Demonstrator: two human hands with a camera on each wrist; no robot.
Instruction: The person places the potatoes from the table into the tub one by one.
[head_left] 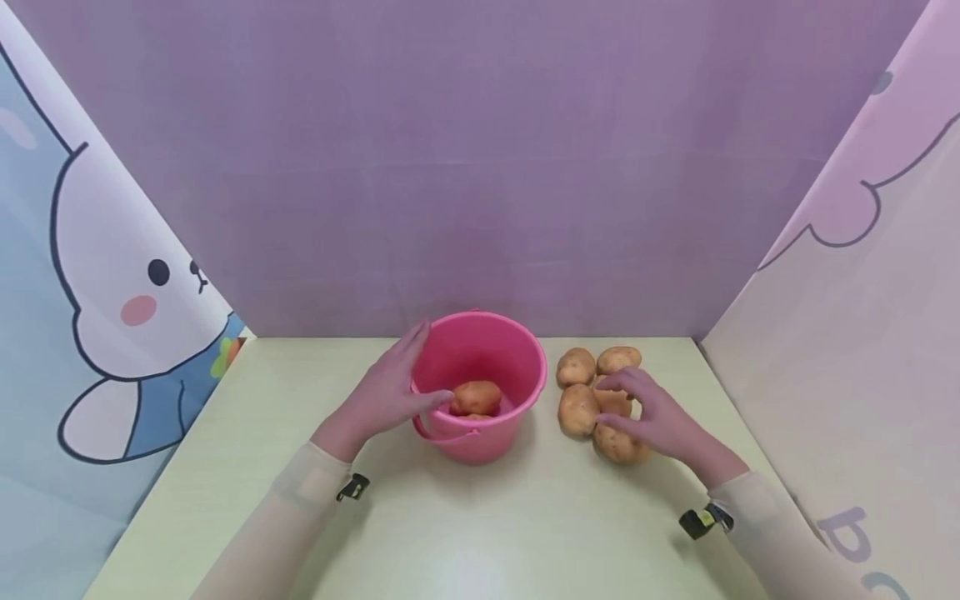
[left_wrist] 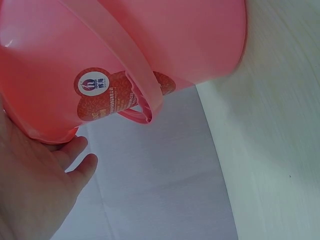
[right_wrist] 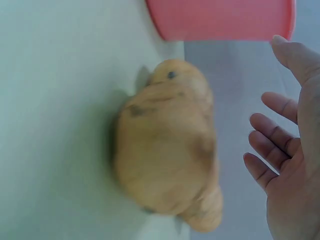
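Note:
A pink bucket (head_left: 517,433) with a pink handle stands upright on the table. My left hand (head_left: 382,396) holds its left rim, the thumb reaching over the edge and the fingers along the outer side; the left wrist view shows the fingers (left_wrist: 82,170) by the rim. Inside the bucket lies a potato (head_left: 477,397), with part of another showing below it. To the bucket's right several potatoes (head_left: 579,410) sit bunched together. Above this group hovers my right hand (head_left: 660,421), its fingers loosely spread and nothing in them. In the right wrist view one large potato (right_wrist: 165,145) partly covers others.
The pale table (head_left: 480,533) ends at a purple backdrop (head_left: 480,183) just behind the bucket and potatoes. Printed side panels flank it, a rabbit (head_left: 112,292) on the left one and a cloud shape (head_left: 847,217) on the right.

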